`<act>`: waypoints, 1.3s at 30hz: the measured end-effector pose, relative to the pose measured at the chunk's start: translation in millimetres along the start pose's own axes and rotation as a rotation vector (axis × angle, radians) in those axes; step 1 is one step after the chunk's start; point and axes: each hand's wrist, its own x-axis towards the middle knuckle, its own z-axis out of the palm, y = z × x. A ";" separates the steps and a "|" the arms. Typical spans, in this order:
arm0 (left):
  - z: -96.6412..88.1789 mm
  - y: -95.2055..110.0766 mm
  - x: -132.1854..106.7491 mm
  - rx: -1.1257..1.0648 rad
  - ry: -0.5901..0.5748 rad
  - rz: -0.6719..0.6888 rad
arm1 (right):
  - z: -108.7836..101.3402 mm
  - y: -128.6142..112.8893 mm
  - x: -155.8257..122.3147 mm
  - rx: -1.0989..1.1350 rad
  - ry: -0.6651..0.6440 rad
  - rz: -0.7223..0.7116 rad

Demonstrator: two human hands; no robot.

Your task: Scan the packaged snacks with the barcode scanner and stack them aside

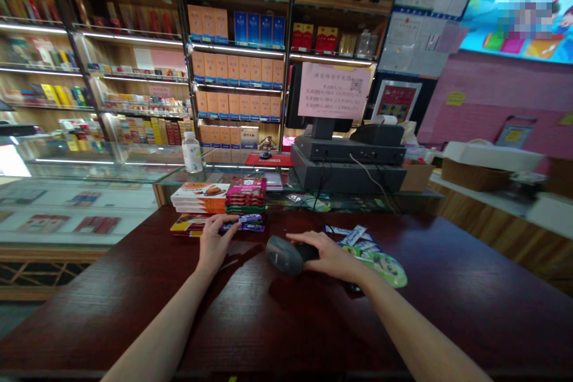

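Note:
My left hand [215, 243] has its thumb and fingers closed at the end of a small purple-wrapped bar [250, 218], which lies on other purple bars at the front of the stacked goods. White-and-orange boxes [199, 195] and magenta-and-brown packs [246, 191] are piled just behind it, with yellow packs [185, 225] to its left. In my right hand [331, 256] is a dark barcode scanner [284, 255], its head pointing left just above the table. Beyond that hand, blue-and-white wrapped sticks [356, 234] and a green cartoon-printed packet [387, 267] lie partly hidden.
The dark red wooden table [250, 322] meets a glass counter at the back. A cash register [349, 155] with a monitor and pink notice stands there, cables hanging down. Near it are a white bottle [192, 153] and a computer mouse [265, 156]. Stocked shelves line the wall.

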 end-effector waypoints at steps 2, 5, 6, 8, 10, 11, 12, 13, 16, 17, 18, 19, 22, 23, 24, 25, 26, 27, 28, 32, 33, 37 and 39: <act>0.1 1.2 -0.5 -0.004 0.000 -0.003 | 6.8 3.6 -5.4 -0.061 -0.052 0.016; 0.2 3.4 -1.2 -0.017 -0.009 -0.005 | 14.2 7.3 -13.6 -0.102 -0.101 0.034; 0.3 4.0 -1.4 -0.023 -0.011 -0.008 | 15.7 8.2 -15.9 -0.106 -0.107 0.037; 0.8 5.2 -1.6 -0.034 -0.019 -0.019 | 17.4 9.6 -19.5 -0.110 -0.111 0.039; 1.5 6.2 -1.8 -0.041 -0.030 -0.029 | 17.0 10.3 -22.1 -0.115 -0.113 0.036; 1.9 6.6 -1.8 -0.044 -0.032 -0.033 | 16.0 10.2 -23.1 -0.117 -0.115 0.030; 2.3 7.1 -1.9 -0.047 -0.033 -0.037 | 14.3 9.7 -24.0 -0.116 -0.118 0.022; 2.7 7.6 -1.9 -0.052 -0.032 -0.042 | 11.8 8.9 -24.7 -0.112 -0.122 0.012; 3.8 8.8 -2.4 -0.077 -0.037 -0.060 | 1.6 4.7 -25.0 -0.076 -0.122 -0.003; 4.2 9.0 -2.6 -0.085 -0.041 -0.067 | -1.9 3.2 -23.8 -0.056 -0.104 0.007; 4.7 9.2 -2.8 -0.092 -0.047 -0.076 | -4.8 1.9 -21.8 -0.036 -0.067 0.028; 5.3 9.4 -3.2 -0.098 -0.052 -0.085 | -6.7 0.9 -18.8 -0.015 -0.016 0.052; 7.6 9.8 -4.2 -0.118 -0.070 -0.110 | -4.6 -0.2 -4.0 0.028 0.140 0.093; 8.4 10.0 -4.5 -0.129 -0.076 -0.122 | -1.4 -0.2 2.3 0.034 0.174 0.084; 9.1 10.5 -4.7 -0.141 -0.080 -0.136 | 2.7 -0.5 8.8 0.038 0.198 0.073; 9.8 11.2 -4.9 -0.155 -0.083 -0.151 | 7.1 -1.2 15.2 0.043 0.207 0.060; 10.2 12.0 -5.0 -0.169 -0.084 -0.167 | 11.5 -2.4 21.4 0.050 0.211 0.051; 10.5 13.1 -5.0 -0.182 -0.085 -0.182 | 15.6 -4.2 27.0 0.058 0.211 0.043; 10.7 14.4 -4.9 -0.194 -0.086 -0.195 | 19.1 -6.4 32.0 0.073 0.209 0.032; 10.3 19.8 -4.0 -0.248 -0.080 -0.239 | 26.1 -16.6 45.6 0.128 0.211 0.025; 10.2 21.1 -3.7 -0.259 -0.073 -0.249 | 27.0 -18.4 47.7 0.139 0.210 0.021; 9.5 24.9 -2.6 -0.293 -0.062 -0.288 | 30.7 -20.8 53.3 0.160 0.215 0.004; 9.4 25.3 -2.0 -0.308 -0.055 -0.298 | 33.1 -20.9 55.3 0.165 0.220 0.000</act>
